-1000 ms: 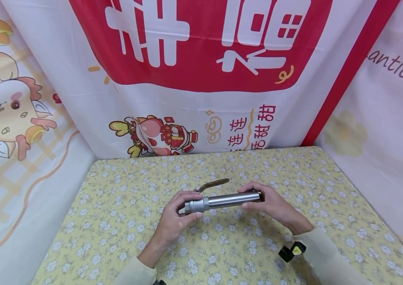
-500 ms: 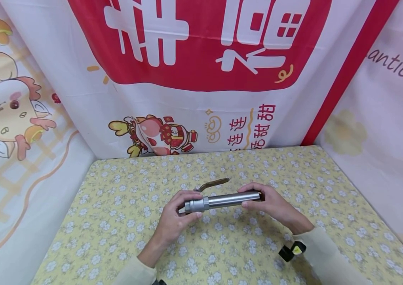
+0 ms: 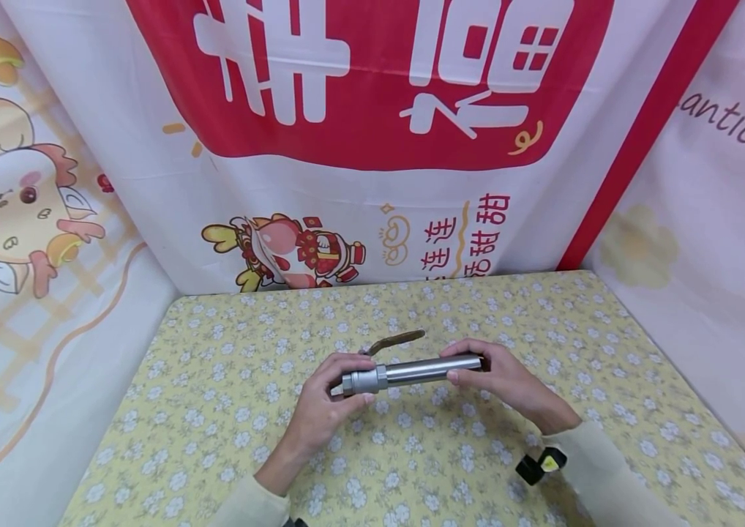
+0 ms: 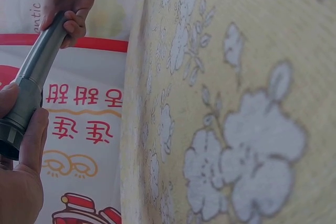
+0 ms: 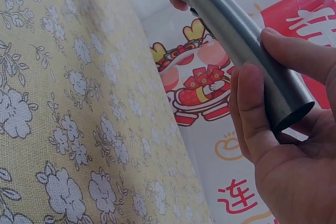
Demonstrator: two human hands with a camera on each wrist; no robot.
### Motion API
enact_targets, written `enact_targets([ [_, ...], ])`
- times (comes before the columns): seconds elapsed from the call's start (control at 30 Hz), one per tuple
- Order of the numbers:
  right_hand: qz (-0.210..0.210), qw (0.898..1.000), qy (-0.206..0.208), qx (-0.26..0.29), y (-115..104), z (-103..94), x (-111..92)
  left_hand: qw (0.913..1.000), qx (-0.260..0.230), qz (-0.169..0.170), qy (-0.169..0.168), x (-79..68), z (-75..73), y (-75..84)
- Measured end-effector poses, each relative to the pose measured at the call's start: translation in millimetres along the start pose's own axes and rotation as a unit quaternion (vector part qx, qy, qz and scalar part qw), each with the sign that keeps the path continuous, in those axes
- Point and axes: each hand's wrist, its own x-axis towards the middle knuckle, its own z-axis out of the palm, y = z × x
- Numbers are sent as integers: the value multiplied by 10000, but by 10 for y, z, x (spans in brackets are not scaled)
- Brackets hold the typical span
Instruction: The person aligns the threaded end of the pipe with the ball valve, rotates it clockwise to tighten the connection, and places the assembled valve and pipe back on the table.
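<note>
A ball valve (image 3: 364, 380) with a brownish lever handle (image 3: 399, 338) is joined end to end with a smooth metal pipe (image 3: 427, 370). My left hand (image 3: 328, 399) grips the valve body, fingers over the far side and thumb on the near side. At the pipe's other end, my right hand (image 3: 500, 380) holds the tube between thumb and fingers. The right wrist view shows the pipe's open end (image 5: 295, 116) close to the right palm. Both pieces are held above the cloth, nearly level across the head view. Part of the valve is hidden behind the left fingers.
A yellow flowered cloth (image 3: 227, 439) covers the table. Behind it hangs a white and red printed curtain (image 3: 372, 161), with printed fabric walls (image 3: 708, 278) at both sides. A small black device (image 3: 530, 469) is strapped at the right wrist.
</note>
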Motion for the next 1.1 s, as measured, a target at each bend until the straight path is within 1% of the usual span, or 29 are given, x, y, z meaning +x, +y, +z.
enact_targets([
  [0.53, 82, 9999, 54, 70, 6, 5, 15, 10000, -18, 10, -30, -4, 1, 2],
  [0.83, 62, 9997, 255, -18, 20, 18, 19, 10000, 31, 72, -18, -6, 1, -2],
  [0.97, 77, 9996, 281, 26, 10, 26, 22, 9999, 22, 99, -23, -9, 2, -3],
  [1.1, -25, 9996, 238, 153, 9, 35, 21, 10000, 32, 80, -14, -13, 4, -1],
])
